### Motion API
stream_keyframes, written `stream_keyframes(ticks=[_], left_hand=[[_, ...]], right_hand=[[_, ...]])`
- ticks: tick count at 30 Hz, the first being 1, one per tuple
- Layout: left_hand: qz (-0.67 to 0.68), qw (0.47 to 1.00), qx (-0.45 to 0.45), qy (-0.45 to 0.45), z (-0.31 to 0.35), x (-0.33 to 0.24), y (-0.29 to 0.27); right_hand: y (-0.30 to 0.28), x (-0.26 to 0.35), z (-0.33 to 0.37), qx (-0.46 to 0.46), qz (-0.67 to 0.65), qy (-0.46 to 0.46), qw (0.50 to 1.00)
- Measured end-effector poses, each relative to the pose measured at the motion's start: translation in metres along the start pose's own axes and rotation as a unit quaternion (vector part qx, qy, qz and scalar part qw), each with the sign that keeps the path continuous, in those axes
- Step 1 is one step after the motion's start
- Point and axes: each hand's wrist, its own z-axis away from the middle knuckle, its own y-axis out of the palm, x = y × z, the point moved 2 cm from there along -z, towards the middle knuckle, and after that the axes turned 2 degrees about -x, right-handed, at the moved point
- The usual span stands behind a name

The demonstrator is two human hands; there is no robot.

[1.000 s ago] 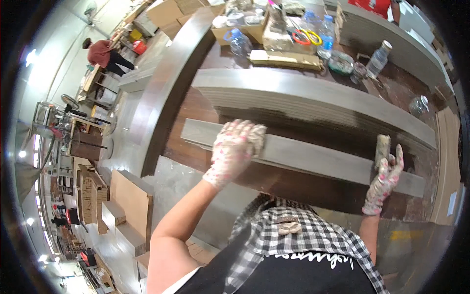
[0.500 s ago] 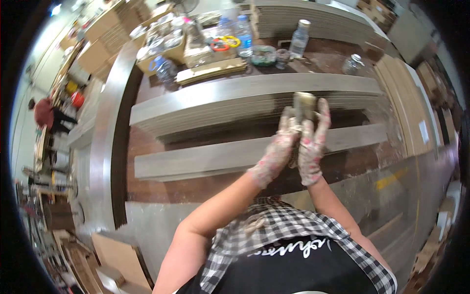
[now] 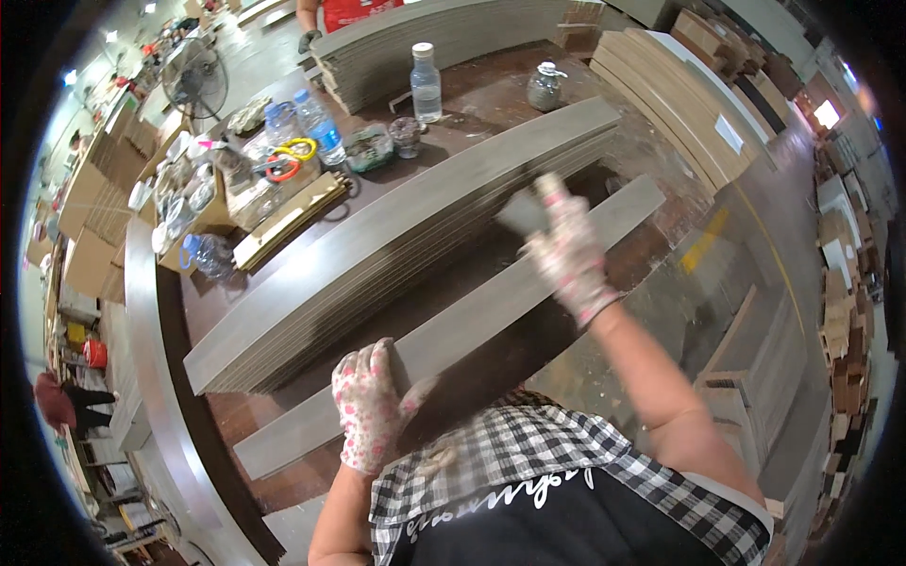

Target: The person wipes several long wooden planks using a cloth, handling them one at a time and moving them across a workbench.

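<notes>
Both my hands wear white gloves with pink spots. My left hand (image 3: 368,401) is laid across the near grey board (image 3: 491,316), fingers by its far edge and thumb by its near edge, closed on it. Out to the right, my right hand (image 3: 569,255) is closed on a small flat grey piece (image 3: 522,213); motion blurs it, so its kind is unclear. That hand is over the right part of the near board. Beyond lies a longer stack of grey boards (image 3: 396,245), separated from the near board by a dark gap.
Behind the stack stand a clear bottle (image 3: 427,90), a small jar (image 3: 545,90), a blue-labelled bottle (image 3: 321,127), scissors (image 3: 291,160) and a bundle of strips (image 3: 288,222). Brown panels (image 3: 661,108) line the right end. A co-worker in red (image 3: 354,11) stands across the table.
My hands, close together before, are now apart. The left has come down onto the near board; the right has kept the grey piece. The view has turned to the right.
</notes>
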Motion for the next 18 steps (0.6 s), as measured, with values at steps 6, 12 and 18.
stream_keyframes(ticks=[6, 12, 18], left_hand=[[-0.013, 1.000, 0.015, -0.007, -0.004, 0.002, 0.006], [-0.032, 0.999, -0.022, 0.008, 0.004, 0.010, 0.012], [-0.026, 0.999, -0.006, 0.030, -0.003, 0.009, 0.013]], right_hand=[[-0.026, -0.085, -0.016, -0.050, 0.034, -0.039, 0.997], [-0.031, -0.132, -0.024, 0.011, 0.054, 0.057, 0.997], [-0.076, -0.319, -0.047, -0.099, 0.166, 0.100, 0.976]])
